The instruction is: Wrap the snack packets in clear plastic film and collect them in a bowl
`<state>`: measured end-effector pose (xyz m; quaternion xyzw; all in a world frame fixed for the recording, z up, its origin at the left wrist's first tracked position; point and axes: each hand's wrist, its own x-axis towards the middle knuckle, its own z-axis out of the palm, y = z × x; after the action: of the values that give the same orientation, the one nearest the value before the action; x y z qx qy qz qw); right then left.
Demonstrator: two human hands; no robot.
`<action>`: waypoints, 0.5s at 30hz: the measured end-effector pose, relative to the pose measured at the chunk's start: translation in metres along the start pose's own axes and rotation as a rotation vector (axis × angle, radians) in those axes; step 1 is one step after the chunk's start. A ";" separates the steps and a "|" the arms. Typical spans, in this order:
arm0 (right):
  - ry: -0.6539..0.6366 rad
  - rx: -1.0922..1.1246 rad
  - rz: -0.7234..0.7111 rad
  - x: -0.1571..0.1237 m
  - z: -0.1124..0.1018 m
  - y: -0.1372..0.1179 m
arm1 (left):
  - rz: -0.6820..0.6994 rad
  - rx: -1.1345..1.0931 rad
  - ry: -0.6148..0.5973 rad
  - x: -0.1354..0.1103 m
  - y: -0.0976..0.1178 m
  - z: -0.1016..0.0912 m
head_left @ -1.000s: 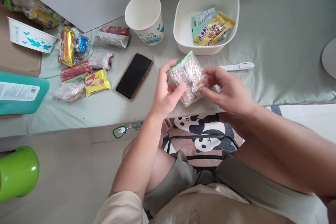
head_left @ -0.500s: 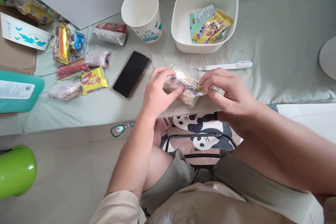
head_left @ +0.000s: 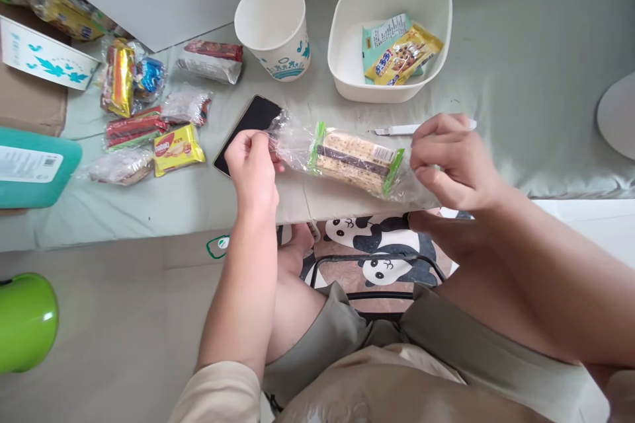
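Note:
A clear plastic bag (head_left: 294, 145) is stretched between my hands, with a green-edged packet of crackers (head_left: 353, 160) inside it. My left hand (head_left: 255, 168) pinches the bag's left end, over the lower part of a black phone (head_left: 253, 119). At the other end, my right hand (head_left: 454, 162) grips the plastic between thumb and fingers. Just behind that hand lies a white utility knife (head_left: 397, 129), its handle partly hidden by the fingers. Beyond it stands a white tub (head_left: 342, 73) holding a yellow cookie packet (head_left: 404, 56) and a light green packet (head_left: 372, 46).
A paper cup (head_left: 278, 46) stands left of the tub. Several wrapped snacks lie on the left, among them a yellow wafer packet (head_left: 178, 149). A teal box (head_left: 34, 168) and a cardboard box (head_left: 37, 106) are at the far left. The cloth's front edge runs below my hands.
My hands have moved apart, the left one to the left over the phone and the right one slightly right. The crumpled bag is now drawn out long, showing the cracker packet inside.

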<state>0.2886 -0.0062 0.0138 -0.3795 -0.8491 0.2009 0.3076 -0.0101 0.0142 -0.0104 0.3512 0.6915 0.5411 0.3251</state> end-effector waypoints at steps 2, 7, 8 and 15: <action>0.045 -0.122 0.076 -0.001 -0.004 0.007 | -0.052 0.048 0.014 0.001 0.005 -0.002; 0.102 -0.369 0.338 -0.001 -0.002 0.004 | 0.225 0.173 0.032 -0.006 0.012 -0.001; 0.066 -0.356 0.316 0.000 0.000 0.000 | 0.303 0.212 0.017 -0.007 0.011 0.000; -0.152 -0.227 0.213 -0.003 0.007 -0.004 | 0.369 0.418 -0.127 -0.002 0.005 -0.003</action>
<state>0.2831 -0.0121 0.0095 -0.4832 -0.8423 0.1633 0.1745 -0.0109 0.0125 -0.0048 0.5636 0.6908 0.4137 0.1843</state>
